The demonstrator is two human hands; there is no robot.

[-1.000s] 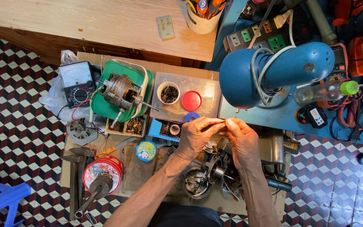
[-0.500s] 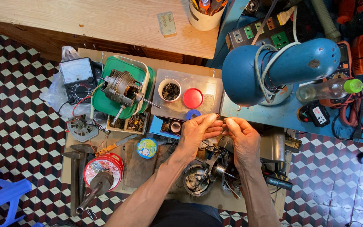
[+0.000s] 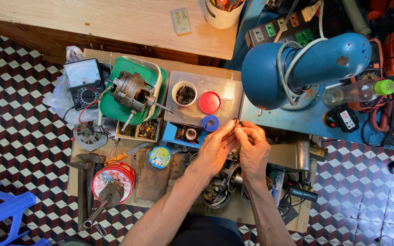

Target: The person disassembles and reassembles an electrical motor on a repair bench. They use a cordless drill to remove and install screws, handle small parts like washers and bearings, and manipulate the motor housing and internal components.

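We look down on a floor (image 3: 14, 136) of small red, white and black checkered tiles, with a low cardboard-topped table (image 3: 156, 182) crowded with parts, a pale wooden table (image 3: 115, 23) above it and a blue painted table (image 3: 297, 118) to the right. Our two hands meet over the low table's middle: the left hand (image 3: 215, 148) and the right hand (image 3: 251, 146) pinch a small dark ring (image 3: 235, 121) between their fingertips, each grip closed tight on it, just below a blue tape roll (image 3: 210, 123). We count one analog meter (image 3: 84, 84) with a black body, one metal motor (image 3: 133, 93) lying on a green plastic tray (image 3: 110, 107), one white cup (image 3: 184, 93) of dark bits, one round red lid (image 3: 209, 102), and one clear plastic box (image 3: 226, 89) bearing those last two. One red tin (image 3: 112, 175) sits near a small round colourful tin (image 3: 160, 156). One blue metal lamp shade (image 3: 302, 68) and one clear bottle (image 3: 356, 91) with a green cap lie on the blue table.
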